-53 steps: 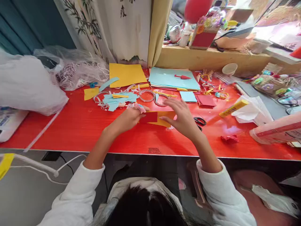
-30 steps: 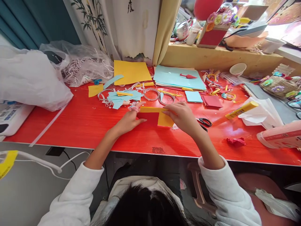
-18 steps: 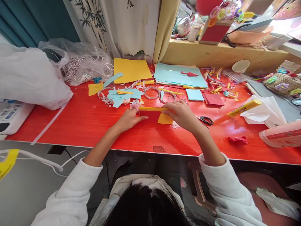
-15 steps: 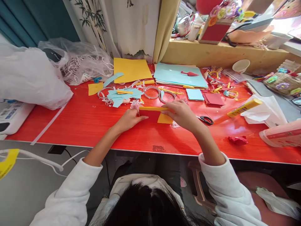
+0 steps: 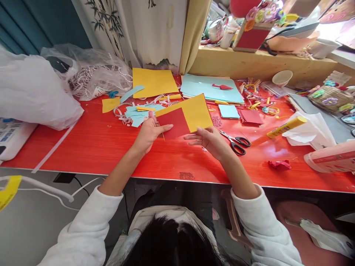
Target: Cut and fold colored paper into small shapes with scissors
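Left hand pinches left end of red paper lying over yellow paper, thumb on top, likely keeping layers together; both tilted above table; right hand loosely spread at lower edge, contact unclear, perhaps steadying; scissors just beside

Held yellow paper has tilted face-up; right fingers have loosened

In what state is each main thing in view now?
Left hand: gripping yellow paper
Yellow paper: raised, tilted
Red paper: overlapping yellow paper
Right hand: open, contact unclear
Scissors: lying on table; opening unclear
Red scrap: crumpled
Large yellow sheet: flat
Light-blue sheets: stacked flat
Light-blue squares: stacked
Dark-red squares: stacked unevenly
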The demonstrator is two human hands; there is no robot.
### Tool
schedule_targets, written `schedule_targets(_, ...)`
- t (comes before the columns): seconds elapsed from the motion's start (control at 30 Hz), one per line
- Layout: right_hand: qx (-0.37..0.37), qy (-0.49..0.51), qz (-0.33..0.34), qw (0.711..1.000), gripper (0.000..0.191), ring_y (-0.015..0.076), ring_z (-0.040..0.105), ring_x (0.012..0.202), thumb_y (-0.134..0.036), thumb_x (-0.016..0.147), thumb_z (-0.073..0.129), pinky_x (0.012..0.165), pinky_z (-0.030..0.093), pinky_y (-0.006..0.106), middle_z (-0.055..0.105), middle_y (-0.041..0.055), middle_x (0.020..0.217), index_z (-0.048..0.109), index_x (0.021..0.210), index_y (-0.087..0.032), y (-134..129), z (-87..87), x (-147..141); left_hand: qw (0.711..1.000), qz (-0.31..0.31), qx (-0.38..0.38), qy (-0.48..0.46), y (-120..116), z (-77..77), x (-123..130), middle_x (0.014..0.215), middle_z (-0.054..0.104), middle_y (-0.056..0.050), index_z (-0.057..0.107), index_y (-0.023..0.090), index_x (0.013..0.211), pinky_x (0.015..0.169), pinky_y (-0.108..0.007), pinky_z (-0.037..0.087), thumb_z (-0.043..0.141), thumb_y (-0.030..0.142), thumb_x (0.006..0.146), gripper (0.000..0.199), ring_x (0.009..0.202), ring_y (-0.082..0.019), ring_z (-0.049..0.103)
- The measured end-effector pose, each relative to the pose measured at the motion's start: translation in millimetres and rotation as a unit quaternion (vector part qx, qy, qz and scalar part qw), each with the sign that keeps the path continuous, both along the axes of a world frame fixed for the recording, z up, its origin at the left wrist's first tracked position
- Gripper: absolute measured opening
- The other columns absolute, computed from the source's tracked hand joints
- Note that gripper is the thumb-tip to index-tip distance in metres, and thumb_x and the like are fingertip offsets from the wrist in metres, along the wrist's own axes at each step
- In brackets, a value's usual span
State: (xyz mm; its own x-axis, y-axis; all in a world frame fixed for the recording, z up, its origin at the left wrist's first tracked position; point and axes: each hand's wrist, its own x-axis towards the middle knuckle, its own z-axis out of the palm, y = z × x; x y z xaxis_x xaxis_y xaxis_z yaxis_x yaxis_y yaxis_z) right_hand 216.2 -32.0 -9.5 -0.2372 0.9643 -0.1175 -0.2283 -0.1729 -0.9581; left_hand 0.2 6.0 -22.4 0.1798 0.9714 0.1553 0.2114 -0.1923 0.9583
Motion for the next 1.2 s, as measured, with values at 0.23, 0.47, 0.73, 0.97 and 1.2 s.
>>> schedule_targets(0.23,0.002,0.045,-0.096,0.994,0.034,0.0136,0.069,0.055,-0.028,0.068,0.080,0.053,0.060,0.023,0.072,0.0046,0.089,0.065,0.096,-0.016,-2.7,-6.9,-13.5,0.990,0.004,-0.117,-0.084,-6.9,12.8,19.1,0.121,0.061,-0.013,0.052,0.018,0.086,0.099,-0.037,0.051,0.081,0.033,0.063,0.040,0.133,-0.028,0.045)
schedule_targets(0.47,0.001,0.043,-0.090,0.995,0.041,0.0138,0.069,0.056,-0.029,0.066,0.081,0.056,0.061,0.023,0.073,0.0034,0.085,0.065,0.101,-0.017,-4.1,-6.8,-11.3,0.986,-0.029,-0.128,-0.105,-4.3,7.2,17.2,0.118,0.062,-0.009,0.050,0.017,0.083,0.082,-0.030,0.059,0.079,0.037,0.065,0.040,0.113,-0.024,0.061)
schedule_targets(0.73,0.013,0.043,-0.091,0.995,0.043,0.0139,0.069,0.056,-0.027,0.065,0.082,0.055,0.061,0.022,0.073,0.0026,0.084,0.066,0.104,-0.018,-5.0,-5.8,-10.5,0.993,-0.038,-0.093,-0.065,-7.8,10.4,19.0,0.104,0.062,-0.009,0.047,0.018,0.076,0.081,-0.035,0.059,0.076,0.042,0.069,0.038,0.116,-0.027,0.057)
schedule_targets(0.97,0.007,0.030,-0.086,0.996,0.041,0.0147,0.070,0.059,-0.026,0.064,0.083,0.058,0.061,0.024,0.072,0.0028,0.084,0.069,0.101,-0.017,-5.9,-4.1,-9.8,0.998,0.037,0.010,0.048,-11.5,12.3,19.7,0.087,0.059,-0.006,0.037,0.020,0.060,0.112,-0.047,0.038,0.075,0.035,0.072,0.043,0.131,-0.030,0.044)
schedule_targets(1.2,0.027,0.037,-0.112,0.993,0.028,0.0134,0.068,0.058,-0.027,0.064,0.083,0.062,0.060,0.025,0.071,0.0014,0.078,0.070,0.085,-0.015,-7.2,-2.2,-6.0,0.979,-0.088,-0.151,-0.103,-21.2,32.0,25.6,0.121,0.063,-0.011,0.061,0.016,0.104,0.073,-0.036,0.062,0.075,0.044,0.070,0.046,0.105,-0.028,0.065)
